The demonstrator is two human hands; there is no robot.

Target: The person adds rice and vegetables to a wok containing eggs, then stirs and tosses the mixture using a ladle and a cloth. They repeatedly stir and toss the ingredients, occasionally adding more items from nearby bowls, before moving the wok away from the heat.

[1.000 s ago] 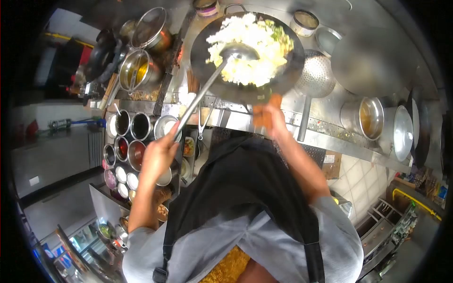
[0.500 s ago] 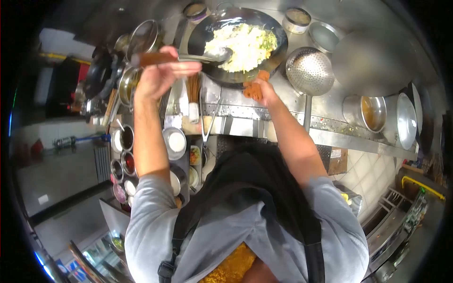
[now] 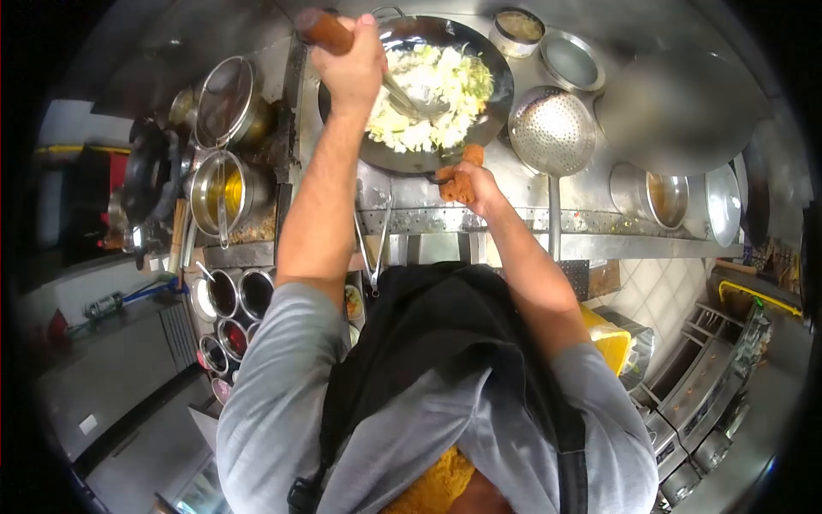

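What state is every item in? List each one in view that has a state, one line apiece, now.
Wok: upright, uncovered, holding food.
Chopped food: loose, spread across the wok.
Ladle: bowl in the food, handle gripped by left hand.
Cloth: bunched at the wok's near handle, in right hand.
Perforated skimmer: resting, bowl bare.
Tongs: spread open.
Steel pot: uncovered, yellow liquid inside.

Tiled flr (image 3: 655, 300) (pale), s/s counter (image 3: 419, 193)
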